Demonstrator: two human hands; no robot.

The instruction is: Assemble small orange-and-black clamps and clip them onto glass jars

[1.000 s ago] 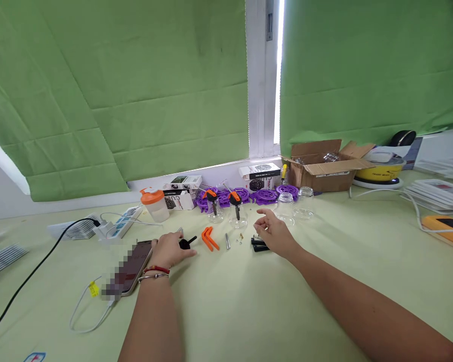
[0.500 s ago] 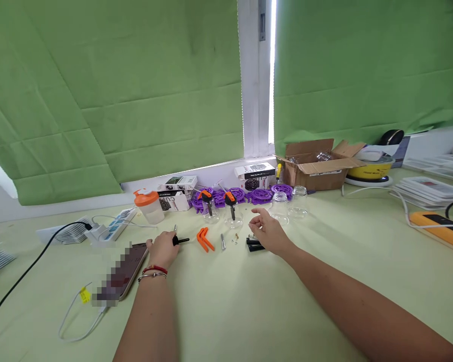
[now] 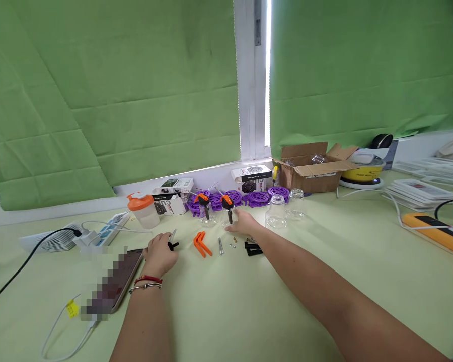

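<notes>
My left hand [image 3: 160, 255] lies on the table beside the phone, its fingers closed around a black piece [image 3: 173, 246], with a thin metal rod showing above it. My right hand [image 3: 242, 224] reaches forward to a glass jar with a black and orange top [image 3: 227, 203]; its fingers are at the jar's right side. A similar jar [image 3: 207, 215] stands just to the left. Between my hands lie orange angled pieces [image 3: 202, 244], metal pins [image 3: 221, 247] and tiny brass and metal parts [image 3: 234, 240]. Black parts [image 3: 252, 249] with a spring lie under my right wrist.
Purple rings [image 3: 257, 198] and small boxes [image 3: 169, 204] line the wall. Two clear glass jars [image 3: 276, 213] stand right of my right hand, before an open cardboard box [image 3: 313, 176]. A phone [image 3: 126, 279], cables and an orange-lidded shaker [image 3: 143, 211] are at the left.
My right hand has moved left and forward, from above the black parts to the jar with the black and orange top. My left hand stays around the black piece. The view has shifted slightly.
</notes>
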